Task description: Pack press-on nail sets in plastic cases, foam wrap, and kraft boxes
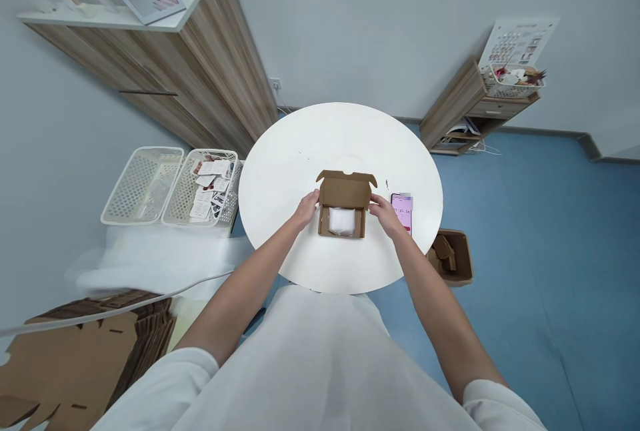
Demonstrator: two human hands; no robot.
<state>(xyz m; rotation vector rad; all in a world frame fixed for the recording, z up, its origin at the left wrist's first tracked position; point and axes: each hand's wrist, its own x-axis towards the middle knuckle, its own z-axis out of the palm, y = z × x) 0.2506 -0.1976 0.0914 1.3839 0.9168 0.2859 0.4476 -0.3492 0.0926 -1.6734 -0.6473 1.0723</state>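
A small brown cardboard box (346, 189) sits on the round white table (280, 171) with its lid raised and the lid's side flaps sticking out. Inside lies a white wrapped packet (342, 221), which looks soft; what it contains is hidden. My left hand (307, 208) grips the box at its left side, near the lid's hinge. On the opposite side, the fingers of my right hand (383, 212) hold the right edge near the lid flap. A phone (402, 211) with a lit pink timer screen lies just right of my right hand.
Two white plastic baskets (145, 184) stand left of the table, one holding printed cards (210, 184). Flattened cardboard boxes (75, 357) are stacked at lower left. A brown bin (457, 257) with cardboard stands at the table's right. Wooden cabinets (215, 64) line the wall.
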